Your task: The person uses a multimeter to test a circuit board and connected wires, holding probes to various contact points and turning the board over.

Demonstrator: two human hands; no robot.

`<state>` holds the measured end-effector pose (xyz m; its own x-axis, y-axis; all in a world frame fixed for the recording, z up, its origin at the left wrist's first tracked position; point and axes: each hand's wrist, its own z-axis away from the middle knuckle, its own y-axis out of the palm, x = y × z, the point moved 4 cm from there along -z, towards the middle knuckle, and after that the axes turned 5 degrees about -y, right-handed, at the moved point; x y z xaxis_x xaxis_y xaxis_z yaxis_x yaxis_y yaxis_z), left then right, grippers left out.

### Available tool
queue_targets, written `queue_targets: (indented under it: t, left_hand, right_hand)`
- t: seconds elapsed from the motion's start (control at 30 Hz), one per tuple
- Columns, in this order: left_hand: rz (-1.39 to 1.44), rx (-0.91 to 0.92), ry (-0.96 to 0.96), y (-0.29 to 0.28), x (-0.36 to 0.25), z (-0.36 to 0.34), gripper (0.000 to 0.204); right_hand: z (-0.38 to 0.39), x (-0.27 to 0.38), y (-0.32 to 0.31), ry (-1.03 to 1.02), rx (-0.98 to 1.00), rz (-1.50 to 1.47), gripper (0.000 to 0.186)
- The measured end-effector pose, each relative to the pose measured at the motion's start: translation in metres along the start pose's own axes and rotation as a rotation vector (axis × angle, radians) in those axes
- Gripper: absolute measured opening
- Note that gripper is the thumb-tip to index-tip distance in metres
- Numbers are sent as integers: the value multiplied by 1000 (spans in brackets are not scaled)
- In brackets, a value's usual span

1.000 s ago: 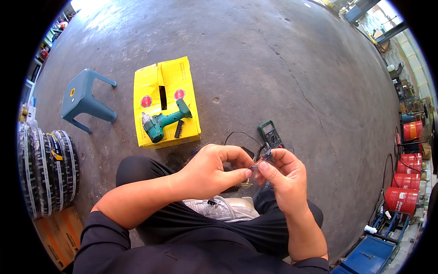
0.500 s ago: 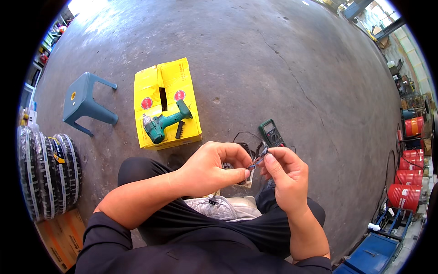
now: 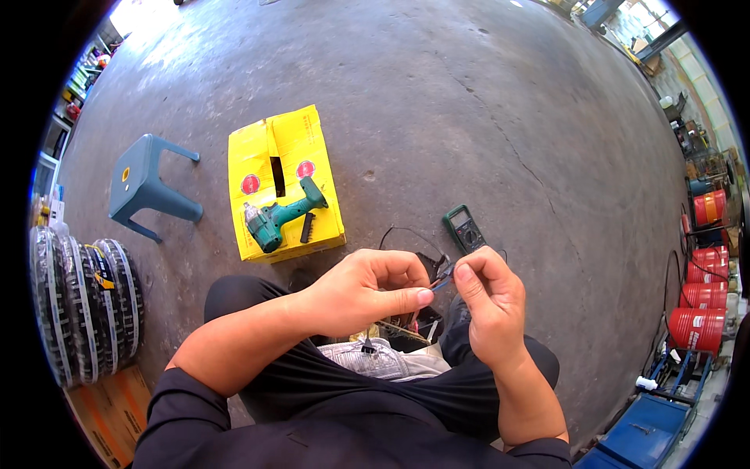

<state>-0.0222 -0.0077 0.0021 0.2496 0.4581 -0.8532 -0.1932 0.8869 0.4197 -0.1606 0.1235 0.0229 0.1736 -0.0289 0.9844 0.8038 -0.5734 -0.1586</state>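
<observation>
Blue wire, yellow box (red-spotted), green power tool.

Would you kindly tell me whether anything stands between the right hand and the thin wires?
Nothing visible does: the thin wires bridge the small gap between the left hand and the right hand.

Banded tyres, red drums along the right side, a digital multimeter on the cracked concrete floor and an impact wrench on a yellow cardboard box mark this as a repair workshop.
</observation>
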Motion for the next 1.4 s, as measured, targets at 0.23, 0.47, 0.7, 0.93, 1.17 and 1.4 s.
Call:
queue_targets:
  t: [0.23, 0.47, 0.7, 0.93, 1.17, 1.4]
  left_hand:
    - [32, 26, -10, -4, -1, 0, 16]
    - [69, 37, 7, -7, -5, 1, 16]
    - [58, -36, -7, -10, -1, 0, 17]
    - [111, -51, -13, -8, -3, 0, 16]
    - [110, -83, 2, -9, -5, 1, 17]
    - [51, -145, 98, -9, -2, -1, 19]
  right_hand:
    - [-1, -13, -2, 259, 64, -500, 16]
    - [-3, -6, -3, 307, 177, -669, 17]
    - [-2, -13, -4, 408, 85, -599, 21]
    - [-1, -16, -2, 392, 33, -602, 27]
    - [-2, -7, -3, 407, 22, -509, 42]
    - [8, -2, 14, 147, 193, -67, 27]
